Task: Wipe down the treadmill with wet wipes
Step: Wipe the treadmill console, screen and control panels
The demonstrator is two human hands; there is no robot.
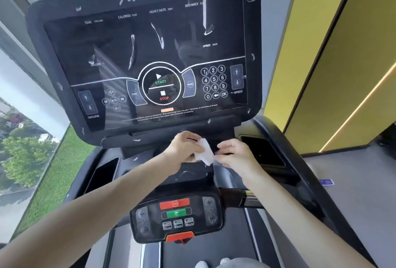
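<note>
A black treadmill console fills the upper view, its dark screen streaked with white smears. Below it sits a smaller control panel with a red and a green button. Between the two, both my hands hold a folded white wet wipe. My left hand grips the wipe's left side with curled fingers. My right hand pinches its right edge. The wipe is held in the air just below the console's bottom edge.
Cup-holder recesses flank the console base. The running belt lies below. A small blue packet lies on the grey floor at right. A yellow wall stands on the right; windows with greenery are on the left.
</note>
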